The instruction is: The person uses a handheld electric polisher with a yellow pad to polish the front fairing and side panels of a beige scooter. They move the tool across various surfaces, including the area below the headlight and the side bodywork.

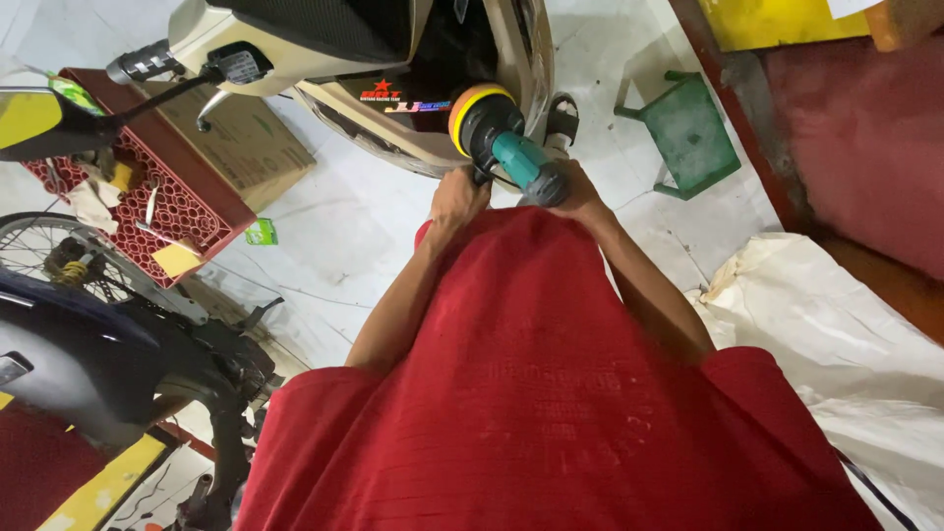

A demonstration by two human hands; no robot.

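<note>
Two hands grip one tool: a teal-and-black handheld polisher (511, 147) whose orange-and-yellow foam pad (470, 110) presses against the cream side panel of a scooter (433, 147). The polisher's long axis runs from the pad at upper left down to its body end at lower right, so the pad lies up and away from both hands, toward the panel. The left hand (458, 197) is wrapped shut around what looks like a side grip just below the head, nearer the pad; the right hand (568, 189) is closed about the rear of the body. Red shirt fabric (551, 393) fills the lower view. Beyond stand a green stool (693, 138), a red crate (167, 206) with flat cardboard (241, 138), a dark motorcycle (98, 354) and a white sack (836, 324).
</note>
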